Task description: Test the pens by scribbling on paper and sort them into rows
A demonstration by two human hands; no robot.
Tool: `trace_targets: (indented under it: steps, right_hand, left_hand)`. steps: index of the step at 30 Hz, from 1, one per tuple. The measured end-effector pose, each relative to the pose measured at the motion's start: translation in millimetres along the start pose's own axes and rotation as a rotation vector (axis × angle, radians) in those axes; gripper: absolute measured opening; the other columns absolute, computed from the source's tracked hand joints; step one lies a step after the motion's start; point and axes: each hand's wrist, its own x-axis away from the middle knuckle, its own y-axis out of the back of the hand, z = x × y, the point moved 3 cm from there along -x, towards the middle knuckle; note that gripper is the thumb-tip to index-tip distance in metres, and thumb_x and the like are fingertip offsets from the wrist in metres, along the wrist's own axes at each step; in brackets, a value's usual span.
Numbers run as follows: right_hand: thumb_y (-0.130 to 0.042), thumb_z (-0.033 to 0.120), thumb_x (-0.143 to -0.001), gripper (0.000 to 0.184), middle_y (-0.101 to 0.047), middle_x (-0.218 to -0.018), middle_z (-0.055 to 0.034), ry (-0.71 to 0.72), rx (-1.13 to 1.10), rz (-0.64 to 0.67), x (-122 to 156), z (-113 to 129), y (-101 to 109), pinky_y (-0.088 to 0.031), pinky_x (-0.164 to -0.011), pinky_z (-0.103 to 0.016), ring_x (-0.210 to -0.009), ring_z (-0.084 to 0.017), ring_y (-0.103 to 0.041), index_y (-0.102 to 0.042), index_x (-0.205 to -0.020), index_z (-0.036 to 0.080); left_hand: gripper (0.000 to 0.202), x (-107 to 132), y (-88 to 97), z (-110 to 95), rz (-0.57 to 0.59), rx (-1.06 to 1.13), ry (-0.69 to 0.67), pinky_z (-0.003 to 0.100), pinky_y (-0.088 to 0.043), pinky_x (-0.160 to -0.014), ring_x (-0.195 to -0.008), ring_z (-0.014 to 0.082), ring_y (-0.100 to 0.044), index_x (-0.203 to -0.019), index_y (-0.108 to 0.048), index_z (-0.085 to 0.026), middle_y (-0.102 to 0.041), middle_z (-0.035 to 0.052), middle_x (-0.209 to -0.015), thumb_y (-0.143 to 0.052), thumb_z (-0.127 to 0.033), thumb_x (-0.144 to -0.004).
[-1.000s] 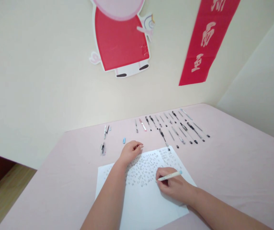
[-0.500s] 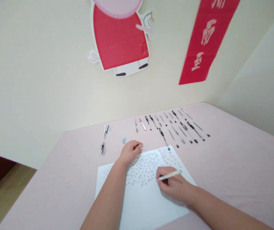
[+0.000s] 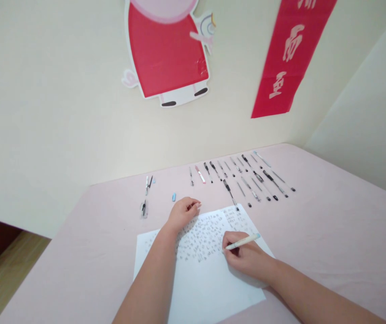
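Note:
My right hand (image 3: pixel 252 261) pinches a white pen (image 3: pixel 243 241) with a light blue end. The pen's lower end points down to the white paper (image 3: pixel 209 288), at the right end of a handwritten line. Rows of small dark handwriting cover the upper part of the sheet. At the sheet's far edge rests my left hand (image 3: pixel 181 216), its fingers loosely curled in and no object visible in them. Just beyond that hand lies a light blue pen cap (image 3: pixel 174 197) on the pink tabletop (image 3: pixel 331 225).
Several pens and refills lie in rows at the back right, among them a black-gripped pen (image 3: pixel 231 194) touching the paper's top edge. A pink-and-white pen (image 3: pixel 200 174) is in the back row. Left of them sits a small clear case (image 3: pixel 144 209). The wall (image 3: pixel 61 112) bounds the back.
My right hand has shifted slightly right and up across the paper with the pen. The left hand stays in place. The view has moved a little.

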Motion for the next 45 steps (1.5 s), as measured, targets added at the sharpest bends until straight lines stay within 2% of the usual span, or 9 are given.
trace_targets:
  steps: [10, 32, 41, 43, 45]
  right_hand:
    - [-0.046, 0.006, -0.064, 0.013, -0.050, -0.058, 0.0026, 0.056, 0.103, 0.022, -0.8, 5.0, 1.1, -0.032, -0.055, -0.022, -0.056, -0.012, -0.045, -0.049, -0.063, 0.019]
    - [-0.044, 0.004, -0.060, 0.015, -0.046, -0.057, 0.0037, 0.073, 0.110, 0.000, -1.1, 2.7, -1.6, -0.029, -0.053, -0.022, -0.055, -0.011, -0.042, -0.045, -0.062, 0.020]
    - [-0.046, 0.006, -0.064, 0.013, -0.049, -0.059, 0.0033, 0.031, 0.009, -0.002, -0.6, 1.7, 1.0, -0.032, -0.054, -0.022, -0.056, -0.011, -0.044, -0.048, -0.063, 0.019]
    - [-0.047, 0.007, -0.067, 0.012, -0.051, -0.060, 0.0028, 0.014, -0.014, -0.010, -1.5, 2.6, 2.2, -0.033, -0.054, -0.022, -0.057, -0.011, -0.046, -0.049, -0.065, 0.019]
    - [-0.048, 0.009, -0.070, 0.011, -0.052, -0.061, 0.0023, 0.013, -0.004, -0.027, -2.9, 3.1, 2.6, -0.035, -0.055, -0.022, -0.058, -0.012, -0.047, -0.051, -0.066, 0.019]
  left_hand:
    - [0.025, -0.2, -1.5, 2.4, 0.005, -0.012, -0.024, 0.028, -0.045, -0.071, -0.078, 0.0167, -0.061, -0.090, -0.070, -0.019, -0.069, 0.0045, -0.082, -0.048, -0.030, -0.084]
    - [0.024, 0.3, -1.4, 2.2, -0.008, -0.003, -0.015, 0.028, -0.045, -0.070, -0.076, 0.0167, -0.061, -0.088, -0.071, -0.020, -0.068, 0.0041, -0.081, -0.049, -0.029, -0.084]
    - [0.025, 0.3, -1.1, 0.8, -0.005, 0.020, -0.005, 0.029, -0.045, -0.071, -0.077, 0.0170, -0.060, -0.086, -0.071, -0.019, -0.067, 0.0047, -0.080, -0.050, -0.032, -0.084]
    - [0.032, 1.3, -0.1, 1.5, -0.033, 0.086, 0.000, 0.029, -0.045, -0.069, -0.074, 0.0166, -0.060, -0.084, -0.070, -0.018, -0.066, 0.0046, -0.076, -0.046, -0.038, -0.087]
    - [0.046, 2.6, 1.5, 3.6, -0.082, 0.188, 0.035, 0.029, -0.046, -0.066, -0.068, 0.0150, -0.058, -0.084, -0.070, -0.017, -0.063, 0.0043, -0.073, -0.034, -0.044, -0.092]
